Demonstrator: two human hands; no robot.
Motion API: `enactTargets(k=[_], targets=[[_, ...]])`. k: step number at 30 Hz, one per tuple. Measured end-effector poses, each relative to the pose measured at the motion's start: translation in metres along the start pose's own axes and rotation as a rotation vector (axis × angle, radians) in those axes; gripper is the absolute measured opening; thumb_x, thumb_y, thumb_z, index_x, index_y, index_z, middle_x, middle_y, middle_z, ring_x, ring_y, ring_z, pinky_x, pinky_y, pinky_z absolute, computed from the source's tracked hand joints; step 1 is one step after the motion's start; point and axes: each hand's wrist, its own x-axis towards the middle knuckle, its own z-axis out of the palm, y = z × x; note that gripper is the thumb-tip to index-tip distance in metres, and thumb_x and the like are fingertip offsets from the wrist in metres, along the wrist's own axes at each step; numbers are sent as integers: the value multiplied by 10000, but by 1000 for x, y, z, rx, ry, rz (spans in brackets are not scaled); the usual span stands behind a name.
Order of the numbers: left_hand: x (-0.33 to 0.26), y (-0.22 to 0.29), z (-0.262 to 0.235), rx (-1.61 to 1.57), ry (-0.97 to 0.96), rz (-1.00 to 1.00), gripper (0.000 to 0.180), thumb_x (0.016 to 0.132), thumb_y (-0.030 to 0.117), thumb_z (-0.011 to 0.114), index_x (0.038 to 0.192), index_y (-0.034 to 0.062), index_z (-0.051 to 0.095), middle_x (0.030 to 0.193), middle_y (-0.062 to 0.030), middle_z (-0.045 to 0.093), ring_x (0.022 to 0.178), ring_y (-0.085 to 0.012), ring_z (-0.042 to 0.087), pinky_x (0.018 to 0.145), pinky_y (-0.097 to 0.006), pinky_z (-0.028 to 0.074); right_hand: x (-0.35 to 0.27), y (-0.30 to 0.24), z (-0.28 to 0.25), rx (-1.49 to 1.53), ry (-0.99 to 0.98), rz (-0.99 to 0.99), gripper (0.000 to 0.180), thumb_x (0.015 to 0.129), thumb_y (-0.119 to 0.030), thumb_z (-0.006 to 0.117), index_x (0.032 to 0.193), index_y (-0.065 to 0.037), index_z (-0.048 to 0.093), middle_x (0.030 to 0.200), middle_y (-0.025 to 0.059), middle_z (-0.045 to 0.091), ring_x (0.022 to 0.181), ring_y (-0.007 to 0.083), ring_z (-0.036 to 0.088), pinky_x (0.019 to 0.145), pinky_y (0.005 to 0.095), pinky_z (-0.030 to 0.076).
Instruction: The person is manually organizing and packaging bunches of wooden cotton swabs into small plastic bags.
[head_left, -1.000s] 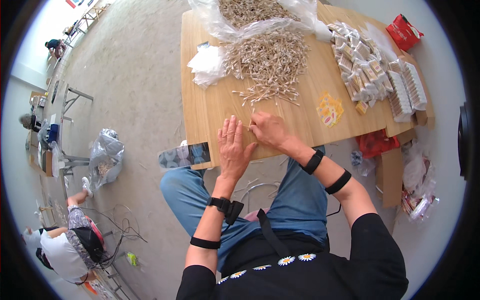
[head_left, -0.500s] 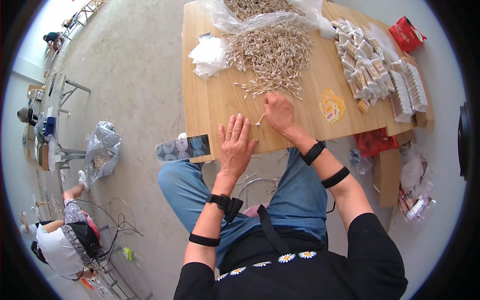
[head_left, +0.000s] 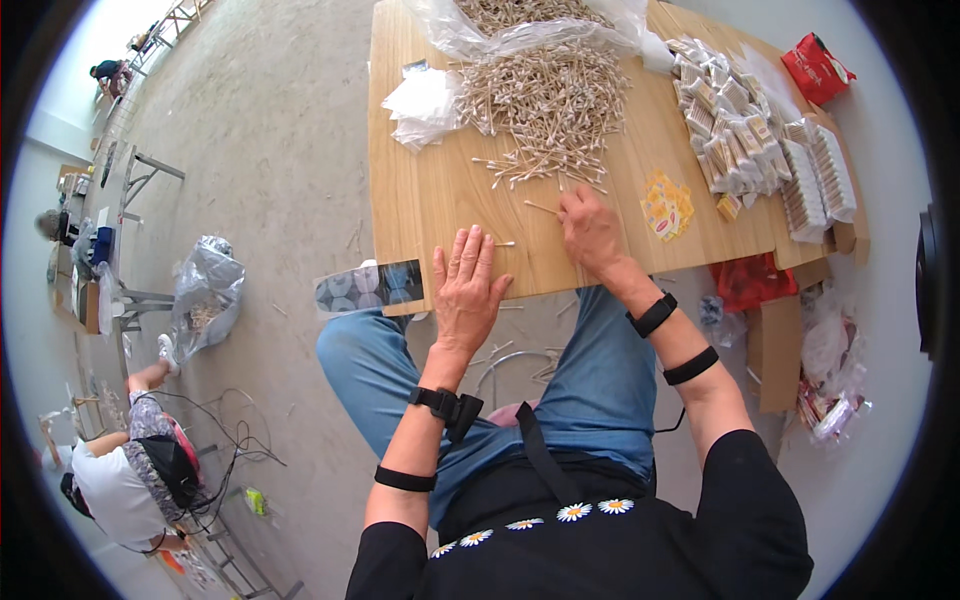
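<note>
My left hand [head_left: 466, 290] lies flat near the table's front edge, fingers stretched out. A cotton swab's white tip [head_left: 508, 243] pokes out to the right from beside or under its fingers. My right hand [head_left: 592, 232] is closed, fingertips down at the tabletop just below the swab pile. One cotton swab [head_left: 540, 207] sticks out leftward from its fingers; the swab's other end is hidden by the hand. Beyond both hands spreads a large loose heap of cotton swabs [head_left: 545, 105], white-tipped with pale wooden sticks.
Clear plastic [head_left: 600, 38] covers the heap's back, on the wooden table [head_left: 420, 205]. White bags [head_left: 425, 105] lie left; yellow labels [head_left: 667, 207] and packed swab bundles [head_left: 735, 140] lie right. A patterned dark card [head_left: 368, 288] overhangs the front-left corner. Another person [head_left: 120, 490] is at lower left.
My right hand has shifted right, away from the left hand. The swab near it before now lies at my left fingers, and another sticks out from the right hand. My left hand stays flat.
</note>
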Motion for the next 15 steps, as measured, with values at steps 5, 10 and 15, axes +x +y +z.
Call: enactTargets(k=[5, 10, 15], targets=[[0, 1, 1, 25, -5, -9, 619, 900, 314, 656, 1436, 68, 472, 1537, -112, 395, 1454, -282, 313, 1192, -507, 171, 1, -32, 23, 14, 1, -36, 20, 813, -47, 608, 821, -41, 590, 908, 162, 584, 796, 385, 629, 666, 476, 519], [-1, -1, -3, -44, 2, -49, 686, 863, 296, 696, 1439, 20, 442, 1550, -146, 358, 1467, -298, 281, 1195, -512, 157, 0, -69, 19, 177, -102, -71, 47, 817, -81, 622, 853, -50, 621, 864, 168, 598, 781, 389, 639, 651, 471, 530], [7, 0, -3, -23, -9, 11, 773, 823, 335, 725, 1450, 5, 416, 1563, -147, 332, 1474, -294, 263, 1198, -516, 148, 42, -70, 17, 102, 0, 59, 157, 851, -172, 653, 952, -54, 633, 927, 163, 611, 799, 357, 652, 675, 454, 527]])
